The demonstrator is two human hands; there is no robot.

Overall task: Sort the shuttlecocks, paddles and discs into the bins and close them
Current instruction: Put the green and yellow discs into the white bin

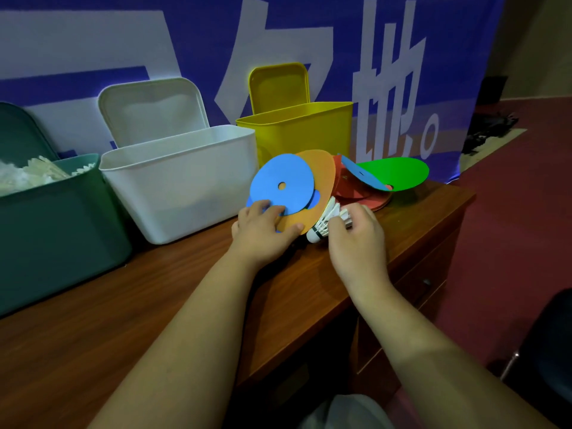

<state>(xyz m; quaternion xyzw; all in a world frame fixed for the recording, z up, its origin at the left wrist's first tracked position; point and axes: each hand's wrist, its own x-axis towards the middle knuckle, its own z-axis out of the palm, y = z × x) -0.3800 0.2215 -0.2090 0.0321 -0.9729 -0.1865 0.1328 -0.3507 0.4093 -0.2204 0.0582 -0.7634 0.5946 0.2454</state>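
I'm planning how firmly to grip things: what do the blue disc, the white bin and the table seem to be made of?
Blue disc: probably thin foam or soft plastic sheet, matte; flat colour, no glare, punched centre hole. White bin: moulded plastic, smooth satin; faintly translucent walls, rolled rim. Table: wood or veneer, semi-gloss; reddish-brown grain streaks with soft reflections.

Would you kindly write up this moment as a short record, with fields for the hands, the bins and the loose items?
left hand: grips blue disc and orange disc, stacked and tilted
right hand: holds shuttlecock at its feathers
green bin: lid open, white shuttlecocks inside
white bin: lid open, contents unclear
yellow bin: lid open, inside hidden
desk: red discs, green disc, second blue disc, piled in front of the yellow bin
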